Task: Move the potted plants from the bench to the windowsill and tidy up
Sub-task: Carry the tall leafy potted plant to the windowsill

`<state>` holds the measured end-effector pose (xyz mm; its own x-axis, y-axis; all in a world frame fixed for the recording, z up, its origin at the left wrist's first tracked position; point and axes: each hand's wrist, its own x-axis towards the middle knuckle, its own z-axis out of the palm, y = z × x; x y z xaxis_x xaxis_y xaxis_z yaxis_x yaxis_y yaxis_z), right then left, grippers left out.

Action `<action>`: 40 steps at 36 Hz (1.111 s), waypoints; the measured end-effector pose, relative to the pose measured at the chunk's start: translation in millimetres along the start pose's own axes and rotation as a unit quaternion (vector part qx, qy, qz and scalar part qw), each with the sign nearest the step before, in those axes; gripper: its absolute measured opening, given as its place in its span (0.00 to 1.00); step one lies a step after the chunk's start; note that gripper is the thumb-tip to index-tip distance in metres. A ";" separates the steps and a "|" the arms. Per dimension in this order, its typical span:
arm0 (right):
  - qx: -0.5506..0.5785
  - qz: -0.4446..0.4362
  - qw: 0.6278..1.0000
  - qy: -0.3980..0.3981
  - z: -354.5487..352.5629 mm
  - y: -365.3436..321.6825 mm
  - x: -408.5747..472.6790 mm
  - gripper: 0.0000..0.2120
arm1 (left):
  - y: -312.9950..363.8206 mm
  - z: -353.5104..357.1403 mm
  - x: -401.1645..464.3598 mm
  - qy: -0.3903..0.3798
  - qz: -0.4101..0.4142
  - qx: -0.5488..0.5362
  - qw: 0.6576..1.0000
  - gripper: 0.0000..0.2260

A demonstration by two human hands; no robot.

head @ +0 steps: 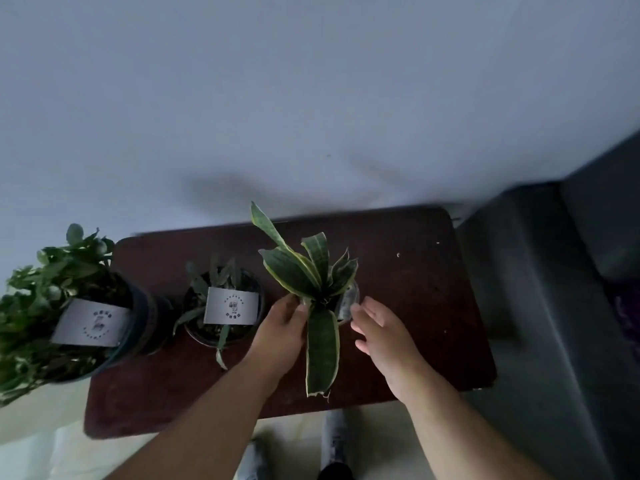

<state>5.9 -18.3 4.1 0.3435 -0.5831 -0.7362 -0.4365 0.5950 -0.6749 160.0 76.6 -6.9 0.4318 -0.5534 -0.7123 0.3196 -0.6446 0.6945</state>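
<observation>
Three potted plants stand on a dark brown bench [415, 271]. A snake plant [311, 271] with yellow-edged leaves is the rightmost, its pot mostly hidden by leaves and hands. My left hand [280, 334] touches the pot's left side, fingers around it. My right hand [384, 334] is at the pot's right side with fingers straight, close to it or just touching. A small plant in a dark pot [221, 306] with a white card stands in the middle. A bushy plant in a dark pot [69, 306] with a card overhangs the bench's left end.
A pale wall rises directly behind the bench. A grey sofa [554, 306] stands close to the bench's right end. Light floor and my feet [332, 441] show below the bench's front edge.
</observation>
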 end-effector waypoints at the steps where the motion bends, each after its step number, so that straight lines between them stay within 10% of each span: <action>1: 0.001 -0.002 1.000 -0.004 0.7 -1.5 -0.3 0.27 | 0.4 -0.3 0.8 -0.001 0.000 0.006 1.000 0.15; 6: 0.004 -0.019 0.999 -0.029 3.6 -5.8 4.2 0.10 | 2.8 2.6 6.8 -0.015 -0.005 -0.001 1.000 0.09; 21: -0.042 -0.093 0.995 -0.016 -6.8 -69.7 -73.0 0.10 | 65.5 -1.5 -80.7 -0.033 0.059 -0.087 0.994 0.11; 40: -0.123 -0.273 0.944 -0.140 102.4 -216.2 -245.7 0.16 | 153.1 -125.8 -281.0 0.171 0.237 -0.229 0.929 0.11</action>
<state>100.9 53.0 325.8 0.7642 -0.5767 -0.2889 -0.2990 0.0803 -0.9509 193.7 199.8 312.3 0.8330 -0.4677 -0.2956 0.3161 -0.0361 0.9480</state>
